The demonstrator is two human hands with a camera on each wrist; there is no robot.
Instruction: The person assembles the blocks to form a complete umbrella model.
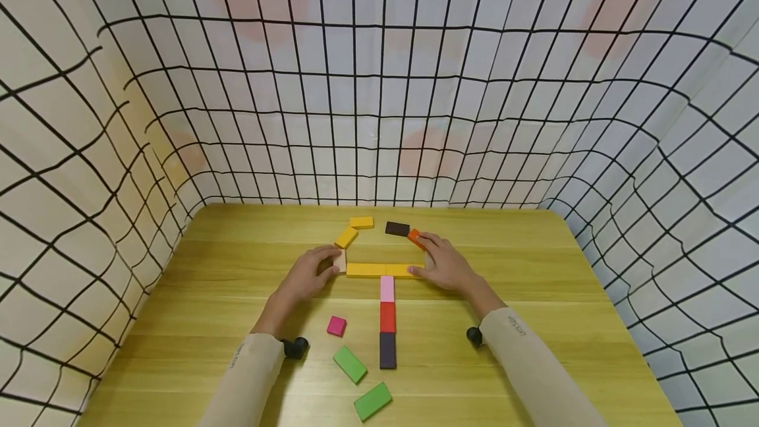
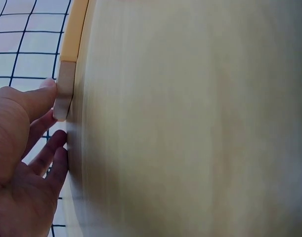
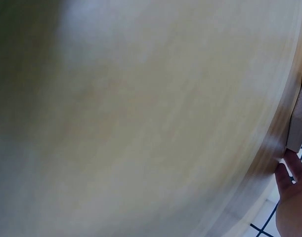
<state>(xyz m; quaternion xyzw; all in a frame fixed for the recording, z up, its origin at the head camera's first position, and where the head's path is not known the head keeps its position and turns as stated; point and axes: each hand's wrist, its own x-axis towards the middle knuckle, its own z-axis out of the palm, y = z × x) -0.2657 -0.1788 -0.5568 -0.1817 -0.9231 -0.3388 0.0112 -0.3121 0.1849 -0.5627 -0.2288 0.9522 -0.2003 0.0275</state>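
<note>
My left hand point(image 1: 307, 275) pinches a pale plain wooden block point(image 1: 340, 261) between thumb and fingers, at the left end of a row of yellow blocks point(image 1: 365, 271). In the left wrist view, the thumb lies along this wooden block point(image 2: 65, 91) and a fingertip is at its end. At the row's right end, my right hand point(image 1: 447, 267) curls round another plain wooden block point(image 1: 428, 259), mostly hidden by the hand. Its thumb overlaps the yellow row, and its fingers reach an orange block point(image 1: 415, 237). The right wrist view shows fingertips at the end of this wooden block point(image 3: 298, 121).
Yellow blocks point(image 1: 346, 237) and a dark block point(image 1: 397, 228) curve along the back. A pink block point(image 1: 387, 288), a red one point(image 1: 387, 316) and a dark one point(image 1: 387, 350) form a column below the row. A magenta cube point(image 1: 336, 326) and green blocks point(image 1: 350, 364) lie nearer. Black wire mesh point(image 1: 379, 91) surrounds the table.
</note>
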